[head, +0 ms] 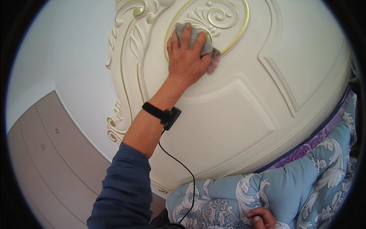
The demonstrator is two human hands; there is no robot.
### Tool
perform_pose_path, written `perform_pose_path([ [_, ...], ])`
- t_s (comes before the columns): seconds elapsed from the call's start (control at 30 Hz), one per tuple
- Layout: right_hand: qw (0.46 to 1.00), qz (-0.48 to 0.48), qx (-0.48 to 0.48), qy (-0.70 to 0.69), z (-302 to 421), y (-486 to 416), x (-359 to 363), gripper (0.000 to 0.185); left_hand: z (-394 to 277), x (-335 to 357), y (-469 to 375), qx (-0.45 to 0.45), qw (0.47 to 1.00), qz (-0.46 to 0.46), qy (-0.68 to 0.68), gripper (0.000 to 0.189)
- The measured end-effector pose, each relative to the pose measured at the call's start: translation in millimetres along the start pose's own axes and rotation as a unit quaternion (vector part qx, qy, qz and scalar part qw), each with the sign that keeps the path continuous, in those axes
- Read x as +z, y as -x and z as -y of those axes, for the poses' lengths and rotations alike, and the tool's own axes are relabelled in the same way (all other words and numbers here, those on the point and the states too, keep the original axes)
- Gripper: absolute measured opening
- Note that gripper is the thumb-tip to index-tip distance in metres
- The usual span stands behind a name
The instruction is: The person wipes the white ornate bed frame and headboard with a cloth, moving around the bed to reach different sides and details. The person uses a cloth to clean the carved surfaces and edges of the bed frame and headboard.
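My left hand (187, 57) is pressed flat over a grey cloth (206, 47), its fingers spread across it. A pinkish-grey end of the cloth (213, 64) pokes out beside my thumb. Under the cloth is the lower part of a gold-rimmed oval medallion with carved scrolls (218, 17), set in a cream headboard (220, 123). At the bottom edge, my right hand (261, 219) lies on a blue quilt with white scroll print (223, 197). Its fingers are curled and it is partly cut off, so whether it holds anything is unclear.
A black strap with a small box (171, 118) sits on my left forearm, and a thin black cable (188, 169) hangs from it over the quilt. Carved, gold-touched trim (125, 63) edges the headboard. Purple floral fabric (303, 150) shows behind the quilt. Pinkish-brown panels (57, 154) stand left.
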State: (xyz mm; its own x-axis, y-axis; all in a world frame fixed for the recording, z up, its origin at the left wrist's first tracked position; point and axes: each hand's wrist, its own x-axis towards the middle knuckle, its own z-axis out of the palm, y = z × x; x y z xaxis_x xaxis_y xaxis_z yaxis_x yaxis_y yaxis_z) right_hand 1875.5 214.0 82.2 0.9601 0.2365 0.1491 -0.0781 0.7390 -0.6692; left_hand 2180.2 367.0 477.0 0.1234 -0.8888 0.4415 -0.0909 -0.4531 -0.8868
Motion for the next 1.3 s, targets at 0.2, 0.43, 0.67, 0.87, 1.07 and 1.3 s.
perform_pose_path([
  [0.2, 0.999, -0.005, 0.001, 0.033, 6, 2, 3, 0.018, 30, -38, 65, 0.010, 0.999, 0.041, 0.014, 0.060],
  [0.43, 0.999, -0.010, -0.004, 0.043, 1, 1, 4, 0.020, 85, -59, 66, 0.053, 0.994, 0.045, -0.082, 0.063],
  [0.67, 1.000, -0.028, 0.004, -0.010, -11, 5, 4, 0.021, 131, -62, 4, 0.115, 0.983, 0.046, -0.138, 0.058],
  [0.87, 1.000, -0.014, -0.011, -0.017, -15, 4, 1, 0.023, 124, -33, -62, 0.081, 0.976, 0.052, -0.196, 0.057],
  [1.07, 1.000, -0.004, 0.004, 0.005, -14, 2, -3, 0.024, 113, -16, -87, -0.002, 0.990, -0.065, -0.124, 0.058],
  [1.3, 1.000, -0.015, 0.007, -0.012, -12, 2, 1, 0.025, 104, -3, -88, -0.127, 0.980, -0.054, -0.141, 0.050],
])
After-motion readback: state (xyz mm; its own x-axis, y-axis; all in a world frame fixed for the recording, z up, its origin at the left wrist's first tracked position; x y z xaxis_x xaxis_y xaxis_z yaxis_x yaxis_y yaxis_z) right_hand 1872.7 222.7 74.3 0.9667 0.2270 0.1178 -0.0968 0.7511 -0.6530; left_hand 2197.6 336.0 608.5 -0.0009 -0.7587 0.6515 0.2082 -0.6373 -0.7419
